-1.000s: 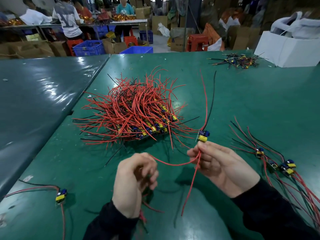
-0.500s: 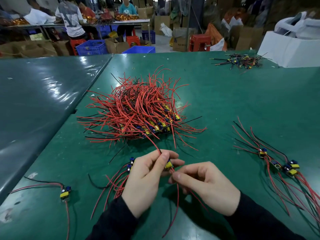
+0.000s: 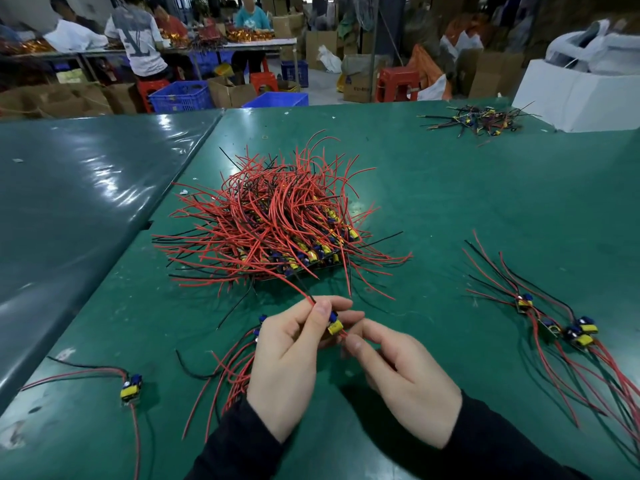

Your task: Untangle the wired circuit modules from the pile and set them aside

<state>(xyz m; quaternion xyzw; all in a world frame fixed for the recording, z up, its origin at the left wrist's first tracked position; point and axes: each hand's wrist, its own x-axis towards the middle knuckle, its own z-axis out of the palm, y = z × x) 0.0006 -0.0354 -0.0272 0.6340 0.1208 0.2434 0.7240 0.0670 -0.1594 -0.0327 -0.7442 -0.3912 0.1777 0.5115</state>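
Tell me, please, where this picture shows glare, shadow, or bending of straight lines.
Head view: white glare lies on the glossy dark sheet at left; soft shadows fall on the green table under the left hand and right hand; the wide lens bows the table's far edge; the background workers look soft.

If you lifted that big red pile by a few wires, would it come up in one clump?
Probably much of it: the pile's wires cross and loop through each other. The wires look springy, since loose ends arc up unsupported. The modules seem light; the left hand pinches one with fingertips.
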